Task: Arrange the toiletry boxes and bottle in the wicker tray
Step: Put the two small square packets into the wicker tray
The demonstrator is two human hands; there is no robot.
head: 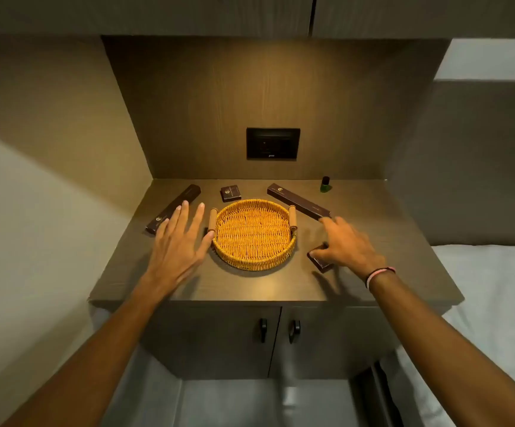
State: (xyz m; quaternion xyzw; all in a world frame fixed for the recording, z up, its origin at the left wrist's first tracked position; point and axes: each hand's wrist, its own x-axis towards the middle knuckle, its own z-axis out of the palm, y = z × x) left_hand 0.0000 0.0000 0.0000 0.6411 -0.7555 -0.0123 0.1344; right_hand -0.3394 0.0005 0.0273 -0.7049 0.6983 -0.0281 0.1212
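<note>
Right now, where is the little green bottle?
The green bottle stands upright at the back right of the counter, near the wall, just beyond the far end of the long box.

Small box (pixel 320 262) half under right hand (pixel 347 246)

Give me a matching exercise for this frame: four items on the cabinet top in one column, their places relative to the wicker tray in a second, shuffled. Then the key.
Items:
1. green bottle
2. small square box
3. left long box
4. short box

Places, relative to the wicker tray:
A. just behind the tray, near its left handle
B. right of the tray, under the right hand
C. far back right corner, upright
D. left of the tray, lying diagonally, partly under the left hand's fingers

Pairs: 1-C, 2-A, 3-D, 4-B
</note>
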